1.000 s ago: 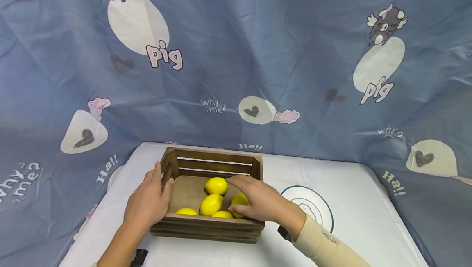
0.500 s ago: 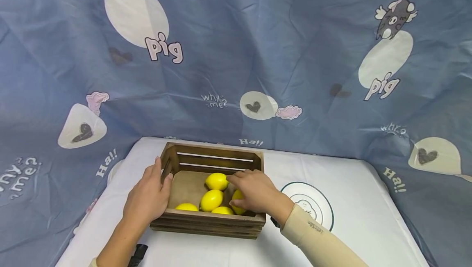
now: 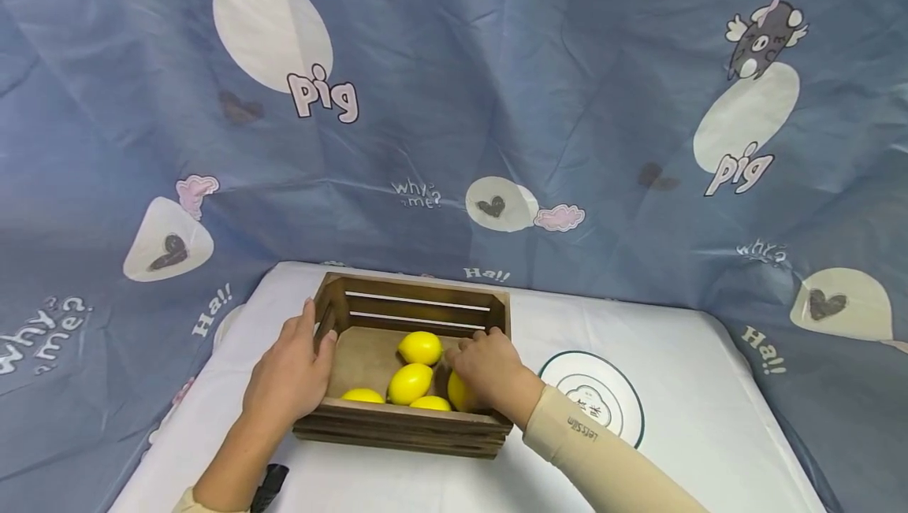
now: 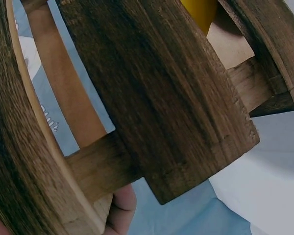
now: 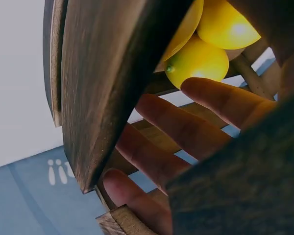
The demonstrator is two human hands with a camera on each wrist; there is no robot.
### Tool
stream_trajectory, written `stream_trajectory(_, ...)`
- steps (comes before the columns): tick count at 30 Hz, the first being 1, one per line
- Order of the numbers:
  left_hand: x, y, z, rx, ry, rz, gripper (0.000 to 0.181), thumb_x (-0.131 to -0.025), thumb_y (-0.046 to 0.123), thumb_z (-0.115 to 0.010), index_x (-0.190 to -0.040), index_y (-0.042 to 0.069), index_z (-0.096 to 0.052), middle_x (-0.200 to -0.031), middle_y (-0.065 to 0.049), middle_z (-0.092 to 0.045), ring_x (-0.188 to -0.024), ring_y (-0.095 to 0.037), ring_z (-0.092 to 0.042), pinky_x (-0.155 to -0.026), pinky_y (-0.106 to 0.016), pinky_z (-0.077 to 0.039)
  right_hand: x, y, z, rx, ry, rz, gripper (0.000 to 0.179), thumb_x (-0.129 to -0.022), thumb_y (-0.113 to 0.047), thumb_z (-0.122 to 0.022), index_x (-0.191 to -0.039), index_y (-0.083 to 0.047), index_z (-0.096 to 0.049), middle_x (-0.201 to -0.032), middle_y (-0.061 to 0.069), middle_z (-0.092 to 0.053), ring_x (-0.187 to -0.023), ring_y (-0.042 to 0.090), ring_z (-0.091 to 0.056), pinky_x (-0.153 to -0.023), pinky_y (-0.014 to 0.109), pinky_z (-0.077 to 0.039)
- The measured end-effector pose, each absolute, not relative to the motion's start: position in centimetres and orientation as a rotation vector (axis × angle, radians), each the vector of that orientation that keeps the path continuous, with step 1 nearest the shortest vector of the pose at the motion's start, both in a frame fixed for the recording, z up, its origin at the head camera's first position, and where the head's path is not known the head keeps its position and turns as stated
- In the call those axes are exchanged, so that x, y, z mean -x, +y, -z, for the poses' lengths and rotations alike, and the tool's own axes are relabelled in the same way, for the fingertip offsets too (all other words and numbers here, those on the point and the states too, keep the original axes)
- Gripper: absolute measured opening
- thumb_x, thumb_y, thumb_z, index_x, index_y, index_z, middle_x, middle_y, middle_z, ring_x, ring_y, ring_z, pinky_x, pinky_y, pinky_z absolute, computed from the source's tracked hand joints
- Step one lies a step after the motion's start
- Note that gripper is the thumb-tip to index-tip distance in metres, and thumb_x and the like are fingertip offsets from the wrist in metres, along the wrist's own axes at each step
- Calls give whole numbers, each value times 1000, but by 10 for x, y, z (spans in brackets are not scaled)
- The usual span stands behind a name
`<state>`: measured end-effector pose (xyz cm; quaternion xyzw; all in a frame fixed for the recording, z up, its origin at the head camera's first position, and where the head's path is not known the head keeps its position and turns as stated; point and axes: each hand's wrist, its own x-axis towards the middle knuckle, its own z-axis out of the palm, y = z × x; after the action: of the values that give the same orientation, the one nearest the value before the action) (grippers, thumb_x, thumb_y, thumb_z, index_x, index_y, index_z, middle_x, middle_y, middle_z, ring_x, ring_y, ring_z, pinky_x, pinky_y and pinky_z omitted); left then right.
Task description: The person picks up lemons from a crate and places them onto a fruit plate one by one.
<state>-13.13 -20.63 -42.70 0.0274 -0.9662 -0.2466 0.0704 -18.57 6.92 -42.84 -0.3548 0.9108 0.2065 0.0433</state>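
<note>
A brown slatted wooden crate (image 3: 397,428) stands on the white-covered table with several yellow lemons inside. My left hand (image 3: 289,371) holds its left end, thumb at the inner side of the wall and fingers outside. In the left wrist view, fingertips (image 4: 122,205) show behind the corner of the slats. My right hand (image 3: 488,367) reaches into the right end, over the rightmost lemon (image 3: 459,392) and partly hiding it. In the right wrist view its fingers are spread and loosely bent, the index fingertip right at a lemon (image 5: 198,61).
A white plate (image 3: 634,391) with a dark green rim lies right of the crate, partly behind the right sleeve (image 3: 589,442). A blue printed cloth (image 3: 596,103) hangs behind the table. Other lemons (image 3: 410,384) lie along the crate's middle and front.
My right hand has dipped deeper into the crate, its fingers pointing further down beside the rightmost lemon. My left hand keeps its place on the crate. The head view has shifted slightly.
</note>
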Motion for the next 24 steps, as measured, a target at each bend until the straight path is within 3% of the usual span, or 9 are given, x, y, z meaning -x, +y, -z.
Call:
stream_trajectory(11, 133, -203, 427, -106, -2917, 712, 70, -103, 48, -27, -155, 3, -12, -141, -30, -37, -112, -50, -52, -80, -62, -44, 192, 65, 427, 1003, 2745, -499, 69, -66, -51, -81, -126, -23, -61, -102, 1, -65, -90, 23, -61, -76, 42, -52)
stream_trajectory(18, 133, -203, 427, -124, -2908, 690, 69, -103, 44, -31, -154, 3, -13, -139, -31, -39, -110, -51, -53, -79, -62, -44, 190, 61, 434, 1015, 2706, -545, 55, -72, -43, -78, -122, -26, -62, -101, -2, -64, -90, 21, -60, -78, 40, -52)
stream_trajectory(24, 133, -205, 429, -124, -2909, 704, 72, -102, 50, -28, -155, 3, -13, -136, -33, -43, -108, -52, -53, -79, -63, -44, 189, 57, 438, 1006, 2697, -452, 52, -73, -51, -79, -115, -26, -63, -95, -4, -63, -84, 16, -60, -69, 38, -55)
